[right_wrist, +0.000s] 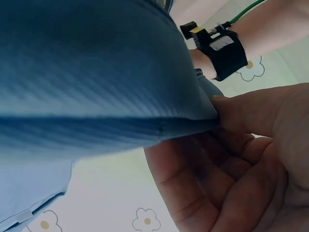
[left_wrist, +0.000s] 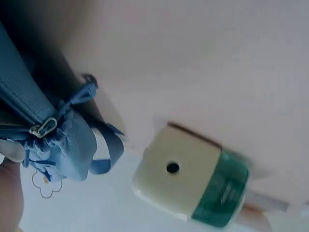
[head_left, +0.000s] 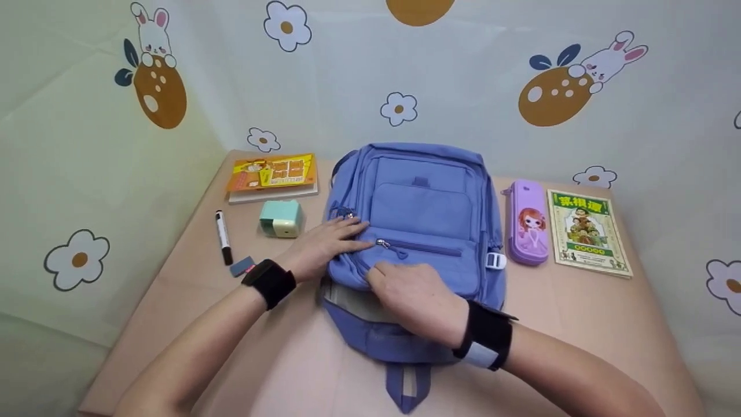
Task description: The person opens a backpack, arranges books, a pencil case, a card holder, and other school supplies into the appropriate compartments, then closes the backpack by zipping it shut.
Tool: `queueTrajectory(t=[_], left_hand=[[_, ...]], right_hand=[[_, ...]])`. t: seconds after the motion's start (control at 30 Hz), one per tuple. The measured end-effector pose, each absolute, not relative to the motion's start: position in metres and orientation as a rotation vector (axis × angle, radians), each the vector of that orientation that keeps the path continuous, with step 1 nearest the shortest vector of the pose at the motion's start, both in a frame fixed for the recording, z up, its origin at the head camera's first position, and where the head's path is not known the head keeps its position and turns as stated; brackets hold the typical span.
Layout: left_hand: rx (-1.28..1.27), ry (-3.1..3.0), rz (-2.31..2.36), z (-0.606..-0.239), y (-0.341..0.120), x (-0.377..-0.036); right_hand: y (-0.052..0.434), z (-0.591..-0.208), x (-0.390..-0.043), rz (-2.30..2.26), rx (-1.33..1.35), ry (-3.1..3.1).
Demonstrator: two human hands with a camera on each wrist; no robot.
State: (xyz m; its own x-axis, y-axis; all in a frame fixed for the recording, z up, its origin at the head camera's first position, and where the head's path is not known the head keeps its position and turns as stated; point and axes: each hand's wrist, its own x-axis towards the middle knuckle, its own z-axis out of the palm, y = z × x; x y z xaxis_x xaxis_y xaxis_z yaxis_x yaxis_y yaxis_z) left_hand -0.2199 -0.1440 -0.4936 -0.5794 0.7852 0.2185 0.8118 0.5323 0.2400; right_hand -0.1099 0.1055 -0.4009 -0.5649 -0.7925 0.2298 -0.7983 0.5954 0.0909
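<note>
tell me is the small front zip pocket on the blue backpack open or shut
Shut. In the head view the zip line across the backpack front pocket runs closed, its pull parked at the left end beside the left hand fingertips.

Fingertips of right hand hidden under backpack flap; book title too small; sharpener blurred, cut off below.

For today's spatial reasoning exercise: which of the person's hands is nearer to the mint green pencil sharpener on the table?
Left. The left hand rests on the backpack edge just beside the pencil sharpener; the right hand grips the backpack's front, farther away.
</note>
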Motion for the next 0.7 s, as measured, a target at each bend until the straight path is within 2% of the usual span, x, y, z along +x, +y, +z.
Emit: queueTrajectory(t=[0.27, 0.5, 0.7], left_hand=[[-1.403, -2.64, -0.777, -0.502, -0.14, -0.224], [-1.21, -2.679, -1.126, -0.499, -0.139, -0.224], [-1.099, -2.58, -1.319, -0.495, -0.138, -0.228]], right_hand=[[0.144, -0.398, -0.125, 0.355, 1.225, -2.675], [0.245, -0.412, -0.157, 0.465, 0.865, -2.739], [0.317, -0.459, -0.174, 0.456, 0.884, -2.709]])
